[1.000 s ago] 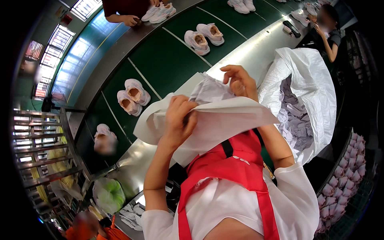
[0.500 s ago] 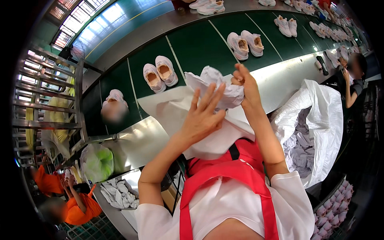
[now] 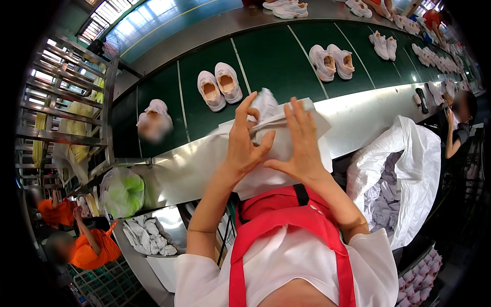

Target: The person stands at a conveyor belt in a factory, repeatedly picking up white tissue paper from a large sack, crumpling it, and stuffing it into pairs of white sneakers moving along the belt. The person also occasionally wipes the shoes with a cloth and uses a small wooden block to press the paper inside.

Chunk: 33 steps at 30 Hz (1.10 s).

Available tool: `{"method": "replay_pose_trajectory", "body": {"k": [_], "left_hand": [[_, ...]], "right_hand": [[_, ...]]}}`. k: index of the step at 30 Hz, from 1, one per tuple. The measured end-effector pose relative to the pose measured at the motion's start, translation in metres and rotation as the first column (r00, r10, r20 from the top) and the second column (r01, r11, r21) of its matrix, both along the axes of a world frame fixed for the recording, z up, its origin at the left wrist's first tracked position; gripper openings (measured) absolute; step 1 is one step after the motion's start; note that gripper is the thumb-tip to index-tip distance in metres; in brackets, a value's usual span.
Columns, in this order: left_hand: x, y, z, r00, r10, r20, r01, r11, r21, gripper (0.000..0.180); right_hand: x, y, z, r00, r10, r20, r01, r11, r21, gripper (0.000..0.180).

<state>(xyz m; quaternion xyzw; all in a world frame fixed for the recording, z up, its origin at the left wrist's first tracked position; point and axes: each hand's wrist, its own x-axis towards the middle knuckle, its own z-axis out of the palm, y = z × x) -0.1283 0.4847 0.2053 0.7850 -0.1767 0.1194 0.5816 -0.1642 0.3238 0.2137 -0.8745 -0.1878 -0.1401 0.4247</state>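
Both my hands are over a large white sheet of paper (image 3: 276, 176) lying across the metal ledge in front of me. A crumpled wad of white paper (image 3: 266, 104) shows at the sheet's far side, partly covered by it. My left hand (image 3: 243, 140) curves beside the wad, thumb and fingers apart. My right hand (image 3: 303, 146) is spread at the sheet's right part, its fingers stretched out. Neither hand grips the paper visibly. Just beyond, a pair of pale sneakers (image 3: 229, 84) stands on the green conveyor belt (image 3: 266, 56).
More sneakers (image 3: 343, 61) stand along the belt. A white sack of crumpled paper (image 3: 419, 169) is at the right; a bag with green contents (image 3: 123, 192) and a box of crumpled paper (image 3: 148, 234) are at the left. A metal rack (image 3: 66, 133) rises far left. Co-workers sit on both sides.
My right hand has come down from the wad, its closed fingers now spread. The wad sits lower, partly covered by the sheet. The sneakers appear shifted right in view.
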Motion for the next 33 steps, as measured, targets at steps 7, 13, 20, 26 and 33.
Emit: {"method": "replay_pose_trajectory", "body": {"k": [7,13,20,26,33], "left_hand": [[-0.014,-0.008,0.000,0.921,-0.129,-0.368,-0.081,0.860,-0.504,0.067],[-0.046,0.001,-0.035,0.917,-0.094,-0.388,0.125,0.991,0.055,0.095],[-0.054,0.038,-0.109,0.140,-0.847,-0.512,-0.350,0.441,-0.826,0.084],[-0.034,0.017,-0.045,0.566,-0.709,-0.421,-0.085,0.457,-0.885,0.061],[-0.025,0.022,-0.076,0.861,-0.276,-0.428,0.011,0.851,-0.526,0.040]], "right_hand": [[0.011,0.020,-0.048,0.808,0.364,-0.464,-0.017,0.801,0.598,0.068],[0.022,0.011,-0.039,0.867,0.179,-0.465,0.208,0.719,0.663,0.051],[0.020,-0.002,-0.029,0.832,0.119,0.541,-0.209,0.972,0.109,0.030],[-0.004,0.028,-0.044,0.841,0.478,0.254,-0.495,0.869,0.006,0.036],[0.004,0.032,-0.032,0.976,0.123,-0.180,-0.053,0.935,0.350,0.054]]}}
